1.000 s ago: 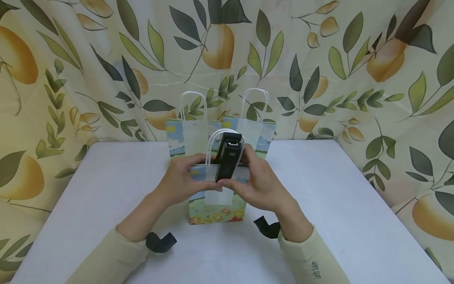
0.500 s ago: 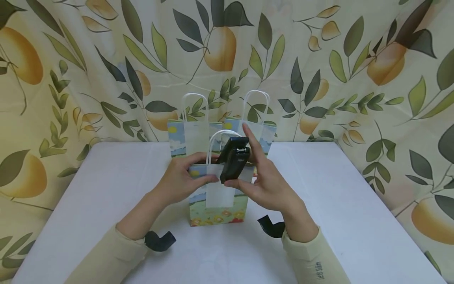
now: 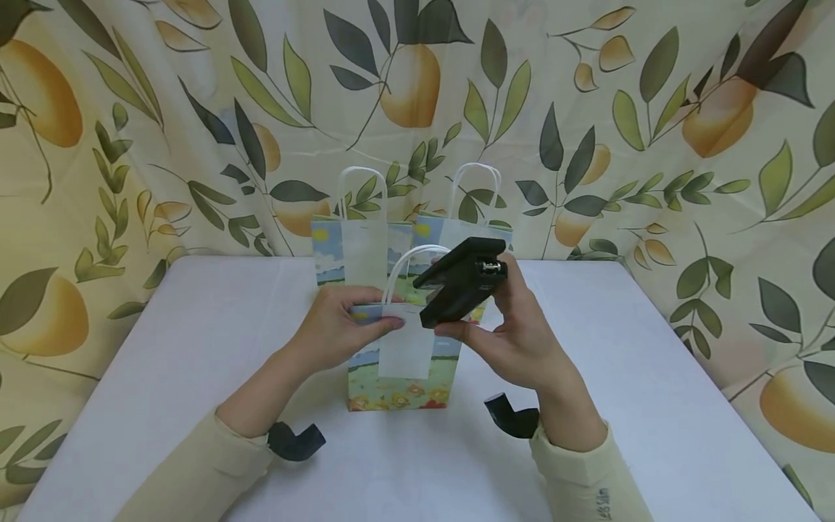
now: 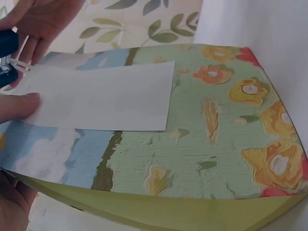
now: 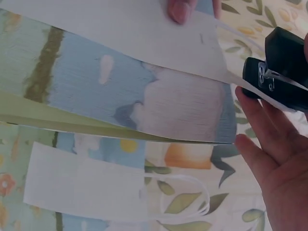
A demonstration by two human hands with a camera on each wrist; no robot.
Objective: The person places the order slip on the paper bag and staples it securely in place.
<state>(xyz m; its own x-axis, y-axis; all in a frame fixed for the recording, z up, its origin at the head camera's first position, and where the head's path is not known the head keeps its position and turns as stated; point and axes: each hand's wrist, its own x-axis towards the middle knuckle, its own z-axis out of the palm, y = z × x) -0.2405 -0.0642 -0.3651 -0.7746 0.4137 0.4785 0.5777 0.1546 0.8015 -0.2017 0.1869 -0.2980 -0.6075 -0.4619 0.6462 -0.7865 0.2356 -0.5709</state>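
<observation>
My left hand [image 3: 335, 326] pinches the top edge of the front paper bag [image 3: 399, 395], its thumb on a white paper strip [image 3: 404, 355] there. Flowers and a blue sky are printed on the bag. A small mark like a staple shows near the strip's top in the right wrist view [image 5: 202, 38]. To the right of the white handle [image 3: 398, 264], my right hand [image 3: 528, 341] grips a black stapler [image 3: 459, 290], tilted, its two arms apart at the front end. In the left wrist view, only part of the stapler [image 4: 7, 55] shows.
Behind the front bag stand two similar paper bags, one at the left [image 3: 329, 250] and one at the right [image 3: 499, 238], with white handles up. They stand on a white-covered table [image 3: 248, 304]. A fruit-and-leaf patterned cloth [image 3: 417, 145] hangs behind. Black straps [image 3: 296, 442] show at both wrists.
My right hand has drawn the stapler rightward, off the bag's top beside the handle, and tilted it over. My left hand has kept its hold on the bag.
</observation>
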